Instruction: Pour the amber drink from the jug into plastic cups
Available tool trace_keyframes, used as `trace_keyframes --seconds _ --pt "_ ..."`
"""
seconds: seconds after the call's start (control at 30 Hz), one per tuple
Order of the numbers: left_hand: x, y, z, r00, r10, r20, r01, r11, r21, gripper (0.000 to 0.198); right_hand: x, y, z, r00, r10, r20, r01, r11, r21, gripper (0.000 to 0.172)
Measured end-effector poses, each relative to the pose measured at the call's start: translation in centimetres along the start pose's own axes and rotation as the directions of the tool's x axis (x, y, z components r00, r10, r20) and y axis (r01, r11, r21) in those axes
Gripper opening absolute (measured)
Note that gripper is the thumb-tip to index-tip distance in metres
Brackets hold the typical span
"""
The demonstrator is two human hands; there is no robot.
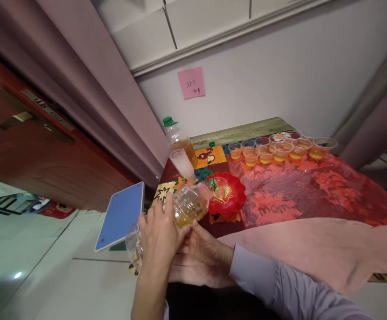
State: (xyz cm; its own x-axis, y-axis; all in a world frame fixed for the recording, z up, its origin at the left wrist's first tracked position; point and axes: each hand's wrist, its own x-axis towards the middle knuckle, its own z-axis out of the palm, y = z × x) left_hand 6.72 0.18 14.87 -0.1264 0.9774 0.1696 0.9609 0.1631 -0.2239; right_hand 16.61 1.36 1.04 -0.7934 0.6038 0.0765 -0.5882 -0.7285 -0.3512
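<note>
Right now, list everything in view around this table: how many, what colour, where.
tilted bottle: one, clear with amber liquid, neck over red plate
red plate: one, red, table middle
clear cup: one, on the red plate
filled cups: about ten, amber liquid, far table edge
upright bottle: one, green cap, back left
cup stack: one, clear, against upright bottle
sticky note: one, pink, wall
blue panel: one, left of table
table cover: one, red patterned, tabletop
pink cloth: one, near edge
left hand: one, grips tilted bottle
right hand: one, lilac sleeve, beneath left hand

Cup (220, 184) in dish (235, 203), cups (281, 149) behind — bottle (188, 204) left
</note>
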Motion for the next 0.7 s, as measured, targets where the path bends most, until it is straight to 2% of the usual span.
trace_keyframes --seconds 0.2,0.43,0.7 --pt "-0.06 0.15 -0.26 1.000 -0.005 0.006 0.005 1.000 -0.003 0.092 -0.09 -0.20 0.24 1.000 -0.016 0.019 0.016 1.000 0.003 0.065" --pt "-0.03 0.15 -0.22 1.000 -0.007 0.005 0.007 1.000 0.008 0.094 0.02 -0.20 0.17 1.000 -0.004 0.020 0.005 1.000 -0.030 0.075" --pt "-0.18 0.27 -0.31 1.000 -0.006 -0.006 0.006 1.000 0.009 0.095 -0.02 -0.17 0.07 1.000 -0.005 0.024 0.006 1.000 -0.024 0.069"
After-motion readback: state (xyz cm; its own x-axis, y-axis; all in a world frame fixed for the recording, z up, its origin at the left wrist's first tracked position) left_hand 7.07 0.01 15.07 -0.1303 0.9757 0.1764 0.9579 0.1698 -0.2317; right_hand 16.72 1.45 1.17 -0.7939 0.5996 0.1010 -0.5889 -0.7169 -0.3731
